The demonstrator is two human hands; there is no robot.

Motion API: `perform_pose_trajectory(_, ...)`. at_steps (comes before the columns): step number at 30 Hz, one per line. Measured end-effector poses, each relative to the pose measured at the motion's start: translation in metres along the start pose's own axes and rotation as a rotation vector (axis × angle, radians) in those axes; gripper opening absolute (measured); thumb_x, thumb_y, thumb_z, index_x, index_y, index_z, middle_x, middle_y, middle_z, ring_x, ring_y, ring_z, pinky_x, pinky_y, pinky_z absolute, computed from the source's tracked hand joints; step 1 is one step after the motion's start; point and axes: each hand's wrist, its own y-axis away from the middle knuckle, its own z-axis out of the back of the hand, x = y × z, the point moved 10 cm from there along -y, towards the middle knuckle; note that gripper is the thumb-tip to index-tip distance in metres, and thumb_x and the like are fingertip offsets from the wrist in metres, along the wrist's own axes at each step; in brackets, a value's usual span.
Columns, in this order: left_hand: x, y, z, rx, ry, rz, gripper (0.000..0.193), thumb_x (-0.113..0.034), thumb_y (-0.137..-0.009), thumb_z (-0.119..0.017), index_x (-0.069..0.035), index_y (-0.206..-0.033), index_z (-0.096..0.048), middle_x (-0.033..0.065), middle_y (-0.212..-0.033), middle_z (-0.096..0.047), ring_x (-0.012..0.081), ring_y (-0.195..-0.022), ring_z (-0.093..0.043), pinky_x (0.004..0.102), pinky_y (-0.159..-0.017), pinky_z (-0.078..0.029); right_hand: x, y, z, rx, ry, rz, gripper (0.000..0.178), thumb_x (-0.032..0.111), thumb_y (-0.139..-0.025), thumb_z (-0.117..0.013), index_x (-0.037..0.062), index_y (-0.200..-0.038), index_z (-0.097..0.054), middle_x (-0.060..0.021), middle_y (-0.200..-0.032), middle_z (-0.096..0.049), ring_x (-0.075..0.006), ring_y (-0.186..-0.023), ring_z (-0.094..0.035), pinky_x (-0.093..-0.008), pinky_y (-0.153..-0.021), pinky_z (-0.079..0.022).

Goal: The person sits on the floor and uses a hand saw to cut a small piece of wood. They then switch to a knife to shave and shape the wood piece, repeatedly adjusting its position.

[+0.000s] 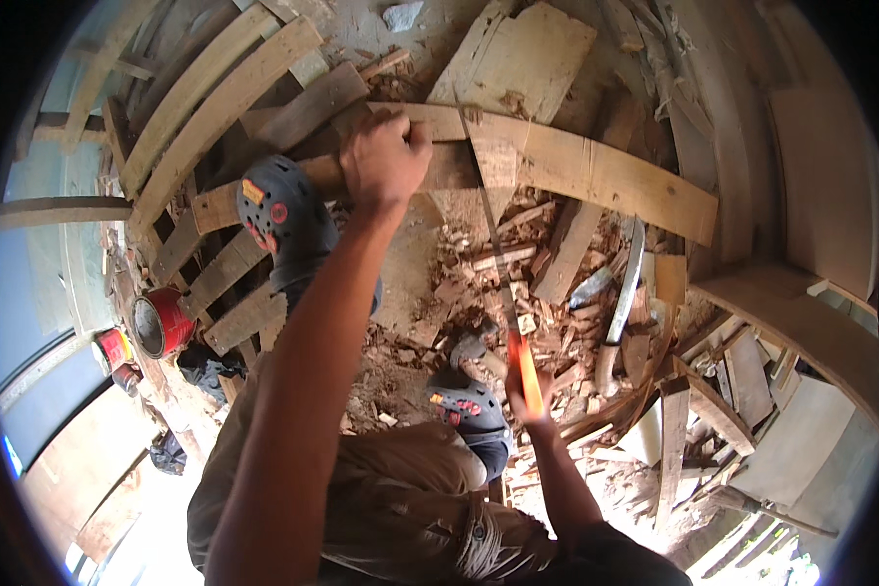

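Observation:
My right hand (535,393) is wrapped round the orange handle of a handsaw (501,264). The long dark blade reaches away from me and crosses a wooden plank (615,178) right of my other hand. Fingers curled, my left hand (386,161) grips the plank from above. Beside that hand, my left foot in a dark clog (285,210) rests on the wood. How deep the blade sits in the plank I cannot tell.
A machete (627,283) stands among wood scraps (479,259) right of the saw. My other clog (469,405) is near the saw handle. Boards (230,107) lean at the left, above a red can (161,322). Further lumber (801,352) is stacked at the right.

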Motion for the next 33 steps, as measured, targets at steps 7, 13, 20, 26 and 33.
perform_pose_trajectory(7,-0.002,-0.006,0.002,-0.038,0.076,0.094,0.031,-0.034,-0.083,-0.061,-0.006,-0.069,-0.064,0.0205,-0.073,-0.064,0.0457,-0.073,-0.062,0.0520,-0.066,-0.050,0.067,-0.174,0.018,-0.258,-0.394,-0.053,0.014,0.000,-0.083,-0.063,0.0022,-0.071,-0.056,-0.0004,-0.060,-0.052,-0.0099,-0.052,-0.049,-0.0261,-0.049,-0.039)
perform_pose_trajectory(13,0.003,-0.005,-0.003,-0.009,-0.028,0.069,0.028,-0.032,-0.082,-0.061,-0.006,-0.071,-0.067,0.0168,-0.077,-0.068,0.0402,-0.073,-0.066,0.0524,-0.068,-0.053,-0.015,-0.010,0.023,-0.139,-0.101,-0.027,0.011,0.000,-0.077,-0.065,0.0047,-0.087,-0.067,-0.0019,-0.073,-0.062,-0.0116,-0.058,-0.054,-0.0278,-0.050,-0.040)
perform_pose_trajectory(20,-0.002,-0.009,0.001,-0.001,0.062,0.093,0.025,-0.029,-0.082,-0.064,-0.006,-0.072,-0.067,0.0158,-0.073,-0.066,0.0398,-0.073,-0.065,0.0514,-0.069,-0.053,0.042,-0.151,0.018,-0.204,-0.156,0.221,0.015,0.004,-0.076,-0.065,0.0056,-0.067,-0.054,-0.0011,-0.059,-0.050,-0.0131,-0.050,-0.050,-0.0292,-0.048,-0.039)
perform_pose_trajectory(26,-0.002,-0.005,0.006,-0.033,0.022,0.035,0.026,-0.026,-0.081,-0.064,-0.004,-0.068,-0.064,0.0164,-0.075,-0.067,0.0397,-0.072,-0.064,0.0515,-0.071,-0.053,-0.030,-0.016,0.035,-0.304,-0.195,-0.109,0.057,-0.001,-0.087,-0.063,0.0034,-0.143,-0.051,-0.0069,-0.097,-0.070,-0.0158,-0.066,-0.064,-0.0308,-0.057,-0.051)
perform_pose_trajectory(33,0.006,-0.016,0.002,-0.090,0.052,0.036,0.026,-0.031,-0.084,-0.062,-0.008,-0.075,-0.067,0.0179,-0.070,-0.065,0.0438,-0.069,-0.063,0.0517,-0.067,-0.052,-0.074,-0.082,-0.010,0.154,0.026,-0.216,0.033,-0.006,-0.089,-0.058,-0.0040,-0.122,-0.055,-0.0121,-0.107,-0.061,-0.0162,-0.093,-0.061,-0.0287,-0.079,-0.053)
